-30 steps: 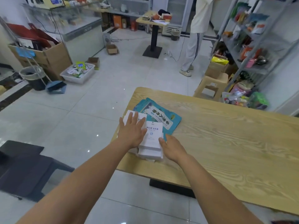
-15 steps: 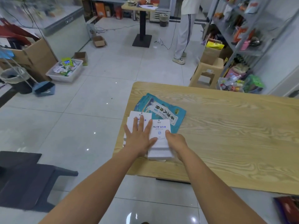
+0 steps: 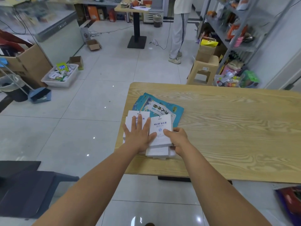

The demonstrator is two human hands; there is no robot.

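Two stacks of flat white boxes lie side by side at the left end of a wooden table (image 3: 228, 128). My left hand (image 3: 138, 136) presses flat, fingers straight, on the left stack (image 3: 138, 114). My right hand (image 3: 177, 139) grips the top white box (image 3: 161, 128) of the right stack, thumb on its printed face and fingers curled round its right edge, lifting that box slightly off the white boxes below (image 3: 157, 152). Behind the stacks lies a teal snack bag (image 3: 156, 105), partly covered by the boxes.
A dark stool (image 3: 24, 185) stands at lower left on the tiled floor. A beige stool (image 3: 203, 70) and a metal shelf rack (image 3: 236, 30) stand beyond the table's far edge. A person (image 3: 179, 26) stands further back by another table. A clear bin (image 3: 60, 75) sits on the floor at left.
My right hand has moved from the near edge of the right stack to its right side and has taken hold of the top box. My left hand has stayed flat on the left stack.
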